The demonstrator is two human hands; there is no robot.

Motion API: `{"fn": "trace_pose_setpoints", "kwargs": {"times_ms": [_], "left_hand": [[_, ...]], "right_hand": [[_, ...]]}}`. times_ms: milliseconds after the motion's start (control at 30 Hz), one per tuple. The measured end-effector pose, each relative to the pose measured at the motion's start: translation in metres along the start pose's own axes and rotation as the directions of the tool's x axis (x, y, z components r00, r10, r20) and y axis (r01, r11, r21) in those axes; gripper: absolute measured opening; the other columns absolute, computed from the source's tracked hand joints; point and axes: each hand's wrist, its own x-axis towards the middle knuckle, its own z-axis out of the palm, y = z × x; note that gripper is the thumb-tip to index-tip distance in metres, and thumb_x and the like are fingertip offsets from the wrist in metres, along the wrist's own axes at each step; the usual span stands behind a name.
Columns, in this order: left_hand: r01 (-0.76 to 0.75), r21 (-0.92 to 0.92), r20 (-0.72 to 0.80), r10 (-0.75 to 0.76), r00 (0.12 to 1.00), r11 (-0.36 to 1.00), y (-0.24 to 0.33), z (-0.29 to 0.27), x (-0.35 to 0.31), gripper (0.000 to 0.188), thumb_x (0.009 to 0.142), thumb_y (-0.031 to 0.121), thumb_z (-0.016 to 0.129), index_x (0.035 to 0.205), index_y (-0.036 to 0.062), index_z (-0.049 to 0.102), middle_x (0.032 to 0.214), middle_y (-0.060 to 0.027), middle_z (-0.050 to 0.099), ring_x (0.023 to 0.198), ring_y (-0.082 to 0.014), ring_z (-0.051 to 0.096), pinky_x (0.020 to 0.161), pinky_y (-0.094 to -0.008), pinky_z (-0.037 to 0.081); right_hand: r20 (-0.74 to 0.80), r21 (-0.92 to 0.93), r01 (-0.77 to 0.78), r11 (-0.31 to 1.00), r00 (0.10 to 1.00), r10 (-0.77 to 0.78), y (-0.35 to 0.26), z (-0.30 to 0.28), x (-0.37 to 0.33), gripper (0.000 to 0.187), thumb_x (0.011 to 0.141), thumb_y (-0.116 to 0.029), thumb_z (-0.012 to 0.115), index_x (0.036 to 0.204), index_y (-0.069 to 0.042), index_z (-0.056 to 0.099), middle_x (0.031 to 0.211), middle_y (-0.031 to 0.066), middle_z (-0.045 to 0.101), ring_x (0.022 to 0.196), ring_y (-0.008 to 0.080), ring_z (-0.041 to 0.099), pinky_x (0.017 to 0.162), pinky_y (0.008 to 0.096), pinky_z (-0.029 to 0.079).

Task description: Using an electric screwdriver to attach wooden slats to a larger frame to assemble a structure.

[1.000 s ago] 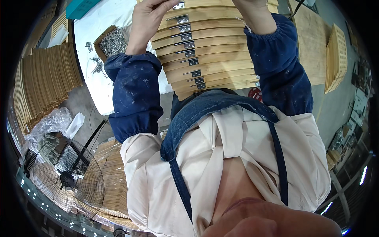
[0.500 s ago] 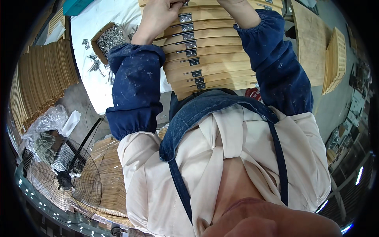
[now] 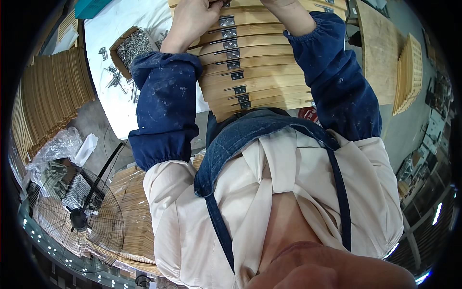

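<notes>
Long, light wooden slats (image 3: 269, 52) lie overlapped in front of me like steps. A column of small dark metal hinges (image 3: 226, 20) runs along their left part, each with a thin pin sticking out to the left. At the top edge my left hand (image 3: 195, 20) rests over the farthest slats, its fingers curled and pressed together beside a hinge; what they pinch is too small to make out. My right hand (image 3: 285, 10) reaches over the right part of the same slats, and its fingers are cut off by the picture's top edge.
Left of the slats, a cardboard box (image 3: 114, 54) of small metal pieces stands on a white-covered table (image 3: 103, 94), with loose metal parts (image 3: 114, 77) near it. Stacked slatted panels (image 3: 55, 91) and a black fan (image 3: 78, 219) are at left. A wooden board (image 3: 378, 53) lies right.
Both hands stay in almost the same place; my right hand and sleeve have shifted very slightly left. The slats and hinges lie as before.
</notes>
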Motion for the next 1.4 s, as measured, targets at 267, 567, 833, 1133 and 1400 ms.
{"fn": "trace_pose_setpoints", "kwargs": {"times_ms": [267, 567, 833, 1133, 1400], "left_hand": [[-0.044, 0.025, -0.029, 0.045, 0.999, 0.999, 0.003, -0.003, -0.002, 0.014, 0.085, 0.005, 0.067, 0.097, 0.0013, 0.074, 0.096, -0.0177, 0.068, 0.09, -0.0398, 0.067, 0.08, -0.0436, 0.054], [-0.031, 0.296, -0.095, 0.061, 0.994, 0.955, 0.002, -0.008, -0.013, 0.022, 0.083, 0.018, 0.079, 0.103, 0.0105, 0.077, 0.09, -0.0113, 0.067, 0.088, -0.0354, 0.068, 0.078, -0.043, 0.055], [-0.071, 0.266, -0.133, 0.109, 0.985, 0.961, -0.009, -0.001, -0.014, 0.02, 0.082, 0.017, 0.079, 0.101, 0.0092, 0.076, 0.089, -0.0109, 0.067, 0.085, -0.0349, 0.069, 0.074, -0.0414, 0.056], [-0.099, 0.303, -0.143, 0.148, 0.979, 0.948, -0.009, 0.0, -0.014, 0.021, 0.081, 0.016, 0.079, 0.1, 0.0092, 0.076, 0.089, -0.0102, 0.067, 0.085, -0.0342, 0.068, 0.074, -0.0421, 0.056], [-0.072, 0.289, -0.152, 0.12, 0.981, 0.955, -0.01, 0.003, -0.014, 0.018, 0.083, 0.017, 0.077, 0.1, 0.01, 0.076, 0.091, -0.0096, 0.068, 0.087, -0.0347, 0.069, 0.076, -0.042, 0.057]], "right_hand": [[0.004, -0.011, 0.018, 1.0, 1.0, -0.018, 0.0, 0.001, 0.0, 0.016, 0.09, -0.009, 0.074, 0.099, 0.002, 0.066, 0.077, 0.0014, 0.066, 0.065, 0.0099, 0.063, 0.061, 0.0244, 0.05], [0.013, -0.039, -0.02, 0.999, 1.0, 0.02, -0.001, 0.002, -0.003, 0.015, 0.09, -0.007, 0.073, 0.099, 0.003, 0.066, 0.076, 0.001, 0.065, 0.065, 0.0094, 0.063, 0.061, 0.0243, 0.049], [0.053, -0.035, 0.018, 0.999, 0.998, -0.017, 0.001, 0.004, -0.004, 0.011, 0.09, -0.005, 0.071, 0.097, 0.002, 0.065, 0.075, 0.0016, 0.066, 0.062, 0.0093, 0.061, 0.058, 0.0235, 0.048], [0.111, -0.068, 0.024, 0.997, 0.994, -0.016, 0.011, 0.004, -0.004, 0.011, 0.089, -0.004, 0.072, 0.097, 0.001, 0.066, 0.074, 0.0004, 0.065, 0.061, 0.0071, 0.059, 0.055, 0.0224, 0.046], [0.182, -0.008, -0.08, 0.997, 0.98, 0.08, -0.007, 0.007, -0.005, 0.019, 0.09, -0.006, 0.072, 0.106, 0.001, 0.064, 0.083, 0.0027, 0.067, 0.068, 0.0083, 0.061, 0.062, 0.0235, 0.049]]}}
